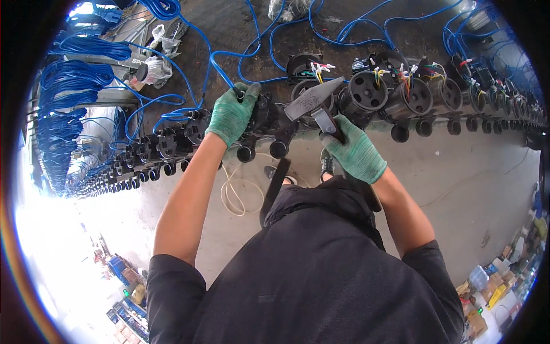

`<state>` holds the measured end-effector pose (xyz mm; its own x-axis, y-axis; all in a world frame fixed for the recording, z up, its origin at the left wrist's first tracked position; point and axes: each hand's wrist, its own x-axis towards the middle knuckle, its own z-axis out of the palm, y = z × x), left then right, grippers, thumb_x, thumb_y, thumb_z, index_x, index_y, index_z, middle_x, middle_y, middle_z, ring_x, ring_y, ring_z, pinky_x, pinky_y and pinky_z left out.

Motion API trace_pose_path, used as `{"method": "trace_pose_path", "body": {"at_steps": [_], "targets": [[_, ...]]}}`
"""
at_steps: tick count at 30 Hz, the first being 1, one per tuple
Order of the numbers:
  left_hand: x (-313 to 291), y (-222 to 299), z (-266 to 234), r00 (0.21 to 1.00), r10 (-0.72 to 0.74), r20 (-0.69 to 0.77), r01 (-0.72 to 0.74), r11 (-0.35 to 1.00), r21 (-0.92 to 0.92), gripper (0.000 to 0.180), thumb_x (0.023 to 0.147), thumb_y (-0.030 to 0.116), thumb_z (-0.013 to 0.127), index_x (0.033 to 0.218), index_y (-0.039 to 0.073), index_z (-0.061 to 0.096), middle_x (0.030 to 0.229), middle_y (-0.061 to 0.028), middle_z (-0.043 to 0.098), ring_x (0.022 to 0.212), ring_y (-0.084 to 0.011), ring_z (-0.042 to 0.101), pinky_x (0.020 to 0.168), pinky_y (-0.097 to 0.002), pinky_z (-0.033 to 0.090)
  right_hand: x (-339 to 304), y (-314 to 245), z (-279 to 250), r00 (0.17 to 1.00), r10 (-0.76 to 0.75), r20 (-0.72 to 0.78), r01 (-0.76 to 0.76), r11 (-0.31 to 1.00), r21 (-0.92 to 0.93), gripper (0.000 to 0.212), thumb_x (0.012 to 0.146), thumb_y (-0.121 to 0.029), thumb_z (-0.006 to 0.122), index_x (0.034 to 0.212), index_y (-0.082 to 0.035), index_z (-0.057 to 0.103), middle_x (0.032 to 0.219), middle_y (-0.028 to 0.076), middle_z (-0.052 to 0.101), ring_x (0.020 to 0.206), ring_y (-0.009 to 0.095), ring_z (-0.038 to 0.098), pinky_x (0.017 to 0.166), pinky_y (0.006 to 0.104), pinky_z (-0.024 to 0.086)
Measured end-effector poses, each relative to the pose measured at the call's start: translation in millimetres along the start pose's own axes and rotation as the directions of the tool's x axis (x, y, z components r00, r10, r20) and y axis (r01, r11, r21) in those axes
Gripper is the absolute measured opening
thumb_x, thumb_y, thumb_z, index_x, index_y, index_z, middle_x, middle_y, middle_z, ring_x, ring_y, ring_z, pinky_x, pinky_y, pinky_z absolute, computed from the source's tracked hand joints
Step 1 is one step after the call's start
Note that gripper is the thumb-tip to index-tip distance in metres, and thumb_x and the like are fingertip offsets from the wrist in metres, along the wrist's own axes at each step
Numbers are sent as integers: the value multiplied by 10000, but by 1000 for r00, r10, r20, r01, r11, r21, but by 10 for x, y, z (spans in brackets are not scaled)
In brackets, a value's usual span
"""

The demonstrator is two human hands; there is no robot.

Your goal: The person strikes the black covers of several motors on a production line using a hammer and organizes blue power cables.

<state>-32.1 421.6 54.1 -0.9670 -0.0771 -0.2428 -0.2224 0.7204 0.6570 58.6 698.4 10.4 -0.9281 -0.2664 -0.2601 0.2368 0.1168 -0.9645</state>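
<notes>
In a green knit glove, my right hand (356, 150) is closed round the handle of a hammer (314, 98), its grey steel head raised over the row of black housings. My left hand (234, 113), gloved the same way, grips a blue cable (220, 62) where it runs down to a black part at the bench edge. The glove hides the cable's end. Just right of the left hand lies a black housing with a round pipe mouth (279, 149). Beyond the hammer stand open round black housings (366, 92) with coloured wires and white connectors (318, 69) sticking out.
The dark workbench (229, 28) carries loose blue cables across its top. Coiled blue cable bundles (74, 80) pile up on the left beside plastic bags (156, 73). A pale cord (232, 198) lies looped on the floor near my feet. Boxes and bins (492, 284) stand behind at right.
</notes>
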Motion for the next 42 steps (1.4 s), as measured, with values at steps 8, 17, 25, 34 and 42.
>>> {"method": "trace_pose_path", "body": {"at_steps": [8,17,25,34,42], "targets": [[10,-14,24,1000,17,-10,-17,1000,-24,412,1027,433,671,977,26,717,735,-68,673,647,-137,559,646,-331,501,-30,130,149,992,111,52,-113,993,22,227,969,-104,676,1170,-28,602,948,29,615,827,98,543,735,284,499],[20,-102,37,1000,31,6,-30,996,-83,415,1030,429,663,997,18,715,781,-106,702,688,-169,598,707,-353,523,12,-190,-76,999,-42,-11,42,998,-45,253,993,-125,652,1205,-3,590,974,59,672,878,116,613,817,305,532],[53,-200,-26,989,141,48,-140,990,-25,353,1033,361,640,1082,13,684,937,-205,737,799,-334,674,795,-419,537,108,-1076,165,957,-261,127,278,698,-660,390,969,-162,672,1299,-12,528,941,267,703,867,474,685,715,539,534],[190,-211,-65,954,229,195,-247,966,76,377,1010,275,587,1201,-49,612,1138,-327,694,1093,-472,673,943,-498,529,99,-1129,474,996,-59,63,85,548,-832,376,987,-180,663,1278,-13,494,920,276,701,897,488,676,720,554,511],[209,-166,-176,932,203,300,-245,963,109,589,1048,473,531,1317,-46,601,1265,-320,671,1216,-466,635,1027,-505,498,38,-1018,611,994,-101,-40,27,593,-805,319,992,-67,647,1271,-13,502,1005,226,714,830,385,682,737,440,534]]}}
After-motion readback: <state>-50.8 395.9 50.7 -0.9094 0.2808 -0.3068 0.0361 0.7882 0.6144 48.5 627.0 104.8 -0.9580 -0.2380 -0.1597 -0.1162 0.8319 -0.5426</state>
